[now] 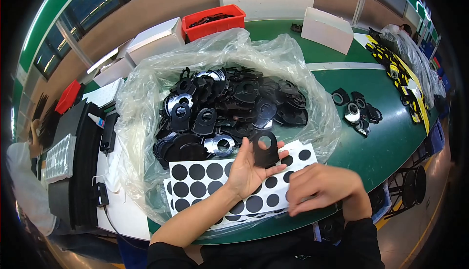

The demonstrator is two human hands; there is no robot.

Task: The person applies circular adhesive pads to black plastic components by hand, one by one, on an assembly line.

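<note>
In my left hand (240, 175) lies a flat black plastic part (266, 155) with a round hole near its top, gripped between thumb and fingers. My right hand (320, 187) is a little to the right, over the edge of white sheets (195, 183) bearing rows of black round stickers. Its fingers are bent and smeared by motion; whether they pinch anything does not show. Just beyond the hands, a heap of similar black parts (229, 103) fills an opened clear plastic bag (137, 93).
Several loose black parts (359, 110) lie on the green table (391, 152) to the right. A red bin (215, 21) and white boxes (326, 30) stand at the back. At left are a small bottle (96, 120) and black sheets (83, 171). Yellow-and-black pieces (395, 73) line the far right.
</note>
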